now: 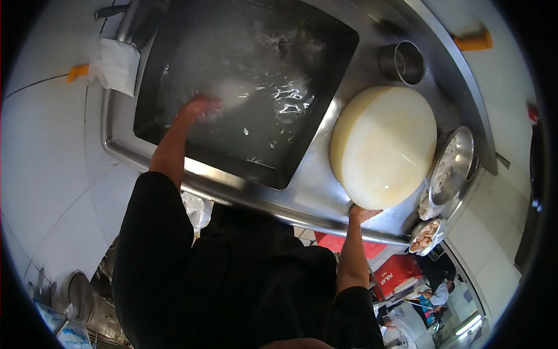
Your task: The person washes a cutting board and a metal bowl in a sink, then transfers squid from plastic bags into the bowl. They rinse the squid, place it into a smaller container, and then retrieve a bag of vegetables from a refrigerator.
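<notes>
My left hand [204, 107] reaches into the cloudy water of the deep metal sink [283, 181]. Its fingers are blurred and partly under the surface, so what they touch is not clear. Pale scraps float in the water around it. At the near edge of a thick, round white chopping block [386, 148], my right hand [363, 214] grips the rim, with its fingers partly hidden by the block. The block rests on the steel counter [314, 195] to the right of the sink.
Behind the block is a round metal container [402, 63]. A colander [453, 166] with pale pieces and a small bowl of pinkish pieces [425, 237] sit at the right. A white bag [116, 65] hangs at the left. A person [440, 294] is in the background.
</notes>
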A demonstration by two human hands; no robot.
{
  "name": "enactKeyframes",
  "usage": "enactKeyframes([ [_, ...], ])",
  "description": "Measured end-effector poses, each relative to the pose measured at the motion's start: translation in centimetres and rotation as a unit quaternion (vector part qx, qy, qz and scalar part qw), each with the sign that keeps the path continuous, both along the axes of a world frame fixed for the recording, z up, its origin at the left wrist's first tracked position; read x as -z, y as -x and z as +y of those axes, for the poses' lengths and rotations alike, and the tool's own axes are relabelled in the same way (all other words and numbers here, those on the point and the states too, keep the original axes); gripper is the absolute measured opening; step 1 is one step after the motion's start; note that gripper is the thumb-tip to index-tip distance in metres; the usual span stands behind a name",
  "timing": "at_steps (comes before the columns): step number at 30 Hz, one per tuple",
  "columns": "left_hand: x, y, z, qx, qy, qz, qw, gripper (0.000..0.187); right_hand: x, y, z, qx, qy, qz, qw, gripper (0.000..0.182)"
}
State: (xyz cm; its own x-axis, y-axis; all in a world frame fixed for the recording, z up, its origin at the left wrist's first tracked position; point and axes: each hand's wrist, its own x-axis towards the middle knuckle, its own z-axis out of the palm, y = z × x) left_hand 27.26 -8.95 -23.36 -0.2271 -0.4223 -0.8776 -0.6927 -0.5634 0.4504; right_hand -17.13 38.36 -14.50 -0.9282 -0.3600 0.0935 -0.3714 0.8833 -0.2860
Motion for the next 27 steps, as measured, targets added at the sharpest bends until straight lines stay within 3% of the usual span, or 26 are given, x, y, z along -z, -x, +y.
enactKeyframes([
  [2,-3.2,0.7,0.9,0.08,0.066,0.076,0.992,0.039,-1.3,-0.1,-0.6,0.002,-0.034,-0.051,0.998,0.079],
  [5,-3.1,1.2,1.0,0.237,0.113,0.02,0.965,0.042,-1.8,-0.2,-1.1,-0.004,-0.048,-0.051,0.998,0.081],
  [8,-2.8,1.9,3.5,0.21,0.218,-0.085,0.949,0.042,-2.4,-0.5,-1.7,-0.008,-0.024,-0.034,0.999,0.085],
  [11,-0.7,1.7,5.6,0.28,0.373,-0.094,0.88,0.036,-3.3,-0.7,-2.6,-0.01,-0.026,-0.023,0.999,0.086],
  [14,-2.9,1.9,6.1,0.084,0.149,0.092,0.981,0.028,-3.2,-0.9,-2.6,-0.005,-0.013,-0.008,1.0,0.083],
  [16,-4.3,2.3,6.6,-0.041,0.01,0.081,0.996,0.021,-3.3,-0.9,-2.4,0.002,-0.023,0.009,1.0,0.082],
  [18,-6.2,2.3,7.0,-0.04,-0.036,0.079,0.995,0.021,-3.4,-0.9,-2.6,0.005,-0.061,0.021,0.998,0.08],
  [23,-12.0,4.2,11.6,-0.12,0.024,0.143,0.982,0.034,-4.0,-0.9,-2.7,0.012,-0.089,0.007,0.996,0.076],
  [26,-15.0,6.6,13.2,-0.145,0.051,0.221,0.963,0.033,-2.8,0.0,-1.9,0.031,0.019,0.035,0.999,0.067],
  [27,-17.8,8.5,14.1,-0.148,0.07,0.23,0.959,0.031,-3.8,0.8,-1.5,0.045,0.05,-0.019,0.998,0.058],
])
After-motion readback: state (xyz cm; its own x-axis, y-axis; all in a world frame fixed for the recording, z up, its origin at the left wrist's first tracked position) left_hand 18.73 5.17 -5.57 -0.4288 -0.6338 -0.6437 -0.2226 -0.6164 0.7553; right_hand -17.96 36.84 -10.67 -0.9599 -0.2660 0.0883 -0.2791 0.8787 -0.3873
